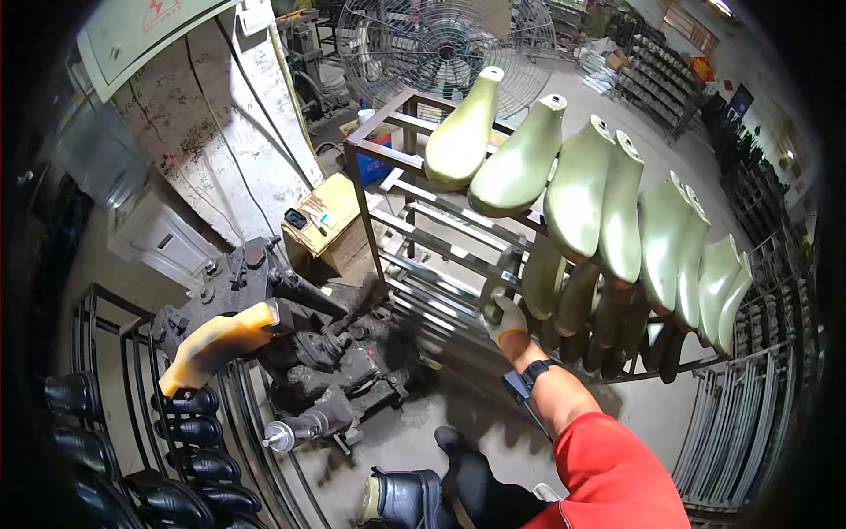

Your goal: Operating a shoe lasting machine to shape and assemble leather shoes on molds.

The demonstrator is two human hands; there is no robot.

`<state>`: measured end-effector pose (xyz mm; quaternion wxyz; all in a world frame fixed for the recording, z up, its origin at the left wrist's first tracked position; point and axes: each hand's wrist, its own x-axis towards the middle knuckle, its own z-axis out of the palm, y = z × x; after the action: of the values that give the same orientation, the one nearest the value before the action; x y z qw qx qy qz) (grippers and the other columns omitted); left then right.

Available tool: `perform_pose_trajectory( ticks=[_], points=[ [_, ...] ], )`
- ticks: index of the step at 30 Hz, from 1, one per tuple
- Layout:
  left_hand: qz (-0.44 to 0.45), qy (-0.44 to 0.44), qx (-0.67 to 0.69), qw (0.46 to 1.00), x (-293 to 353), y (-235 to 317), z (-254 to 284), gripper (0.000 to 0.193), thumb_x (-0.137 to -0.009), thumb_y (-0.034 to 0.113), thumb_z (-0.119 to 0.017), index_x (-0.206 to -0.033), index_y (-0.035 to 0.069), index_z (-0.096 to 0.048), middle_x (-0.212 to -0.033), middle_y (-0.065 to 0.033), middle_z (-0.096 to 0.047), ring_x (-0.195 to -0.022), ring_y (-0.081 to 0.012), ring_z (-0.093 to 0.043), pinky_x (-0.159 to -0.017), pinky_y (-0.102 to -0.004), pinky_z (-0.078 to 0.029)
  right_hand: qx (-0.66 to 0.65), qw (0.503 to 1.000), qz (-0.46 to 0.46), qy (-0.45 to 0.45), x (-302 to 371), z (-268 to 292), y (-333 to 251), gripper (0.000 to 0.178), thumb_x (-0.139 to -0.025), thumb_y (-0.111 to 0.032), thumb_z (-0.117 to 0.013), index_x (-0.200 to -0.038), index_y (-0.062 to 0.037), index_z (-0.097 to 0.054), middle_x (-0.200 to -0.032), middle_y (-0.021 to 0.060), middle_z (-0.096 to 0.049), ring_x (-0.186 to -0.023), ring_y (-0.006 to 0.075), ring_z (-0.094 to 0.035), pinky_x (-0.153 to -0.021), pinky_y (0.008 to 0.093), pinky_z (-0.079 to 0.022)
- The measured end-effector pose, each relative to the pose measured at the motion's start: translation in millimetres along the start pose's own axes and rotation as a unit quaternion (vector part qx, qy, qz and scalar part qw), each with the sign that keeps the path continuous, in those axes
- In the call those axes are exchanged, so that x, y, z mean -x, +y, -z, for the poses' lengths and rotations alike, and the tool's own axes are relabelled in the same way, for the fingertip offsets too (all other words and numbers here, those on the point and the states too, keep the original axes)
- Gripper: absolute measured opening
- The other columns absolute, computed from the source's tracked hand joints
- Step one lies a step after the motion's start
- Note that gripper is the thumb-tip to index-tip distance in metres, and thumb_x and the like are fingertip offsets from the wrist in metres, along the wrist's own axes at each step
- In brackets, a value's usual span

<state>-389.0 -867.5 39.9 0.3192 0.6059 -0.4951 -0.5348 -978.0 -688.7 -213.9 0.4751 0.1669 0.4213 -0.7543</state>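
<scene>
My right hand (506,319), in a pale glove, reaches to the lower level of a metal rack (352,145). Its fingers are closed around the lower end of a dark olive shoe last (491,295), partly hidden by the glove. Glossy green shoe lasts (577,189) stand in a row along the rack's top, and darker ones hang below. At the bottom edge is a black boot (410,495) with a yellow-green last in it; what supports it is out of sight. My left hand does not show.
A greasy black machine (308,353) with a yellow-orange pad (216,348) stands at the left. Black shoes (189,432) fill racks at the lower left. Behind are a wooden box (339,229) with small tools and a large caged fan (445,53). More racks (656,93) line the right.
</scene>
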Motion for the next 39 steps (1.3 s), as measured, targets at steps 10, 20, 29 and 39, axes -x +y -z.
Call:
perform_pose_trajectory(
  ticks=[10, 20, 29, 39],
  points=[
    [0.193, -0.143, 0.43, 0.87, 327.4, -50.8, -163.9, 0.051, -0.086, -0.003, -0.076, -0.135, 0.003, -0.068, -0.126, -0.009, -0.073, -0.115, -0.0225, -0.069, -0.101, -0.0395, -0.057, 0.329, 0.877, -0.213, -0.277, 301.3, -42.9, 29.5, 0.073, -0.098, -0.038, -0.078, -0.156, -0.0042, -0.048, -0.138, 0.0139, -0.065, -0.132, 0.0267, -0.059, -0.12, 0.0444, -0.041],
    [-0.095, -0.16, 0.021, 0.982, 380.5, -44.6, -125.6, 0.051, -0.097, 0.041, -0.079, -0.127, 0.001, -0.072, -0.113, -0.0241, -0.075, -0.108, -0.0446, -0.07, -0.095, -0.0445, -0.055, 0.575, 0.629, 0.283, -0.439, 475.6, -246.9, 25.3, 0.122, -0.075, -0.022, -0.094, -0.168, 0.0072, -0.021, -0.141, 0.0225, -0.063, -0.126, 0.0256, -0.063, -0.113, 0.036, -0.048],
    [0.011, -0.013, 0.143, 0.99, 387.6, -77.3, -30.5, 0.035, -0.089, 0.021, -0.084, -0.114, -0.001, -0.074, -0.102, -0.0095, -0.08, -0.091, -0.0183, -0.074, -0.083, -0.0366, -0.059, 0.742, 0.369, 0.414, -0.377, 584.9, -318.8, 61.4, 0.103, -0.077, -0.026, -0.078, -0.163, 0.0064, -0.032, -0.111, 0.027, -0.067, -0.099, 0.041, -0.071, -0.091, 0.0448, -0.059],
    [-0.224, 0.055, 0.156, 0.96, 332.6, 25.4, -62.3, 0.032, -0.091, 0.015, -0.077, -0.118, -0.002, -0.072, -0.103, -0.0167, -0.078, -0.095, -0.0274, -0.075, -0.088, -0.0392, -0.059, 0.749, 0.403, 0.408, -0.332, 576.6, -317.9, 63.0, 0.107, -0.072, -0.038, -0.078, -0.158, 0.0102, -0.036, -0.094, 0.0214, -0.074, -0.095, 0.039, -0.073, -0.087, 0.0438, -0.058]
  ],
)
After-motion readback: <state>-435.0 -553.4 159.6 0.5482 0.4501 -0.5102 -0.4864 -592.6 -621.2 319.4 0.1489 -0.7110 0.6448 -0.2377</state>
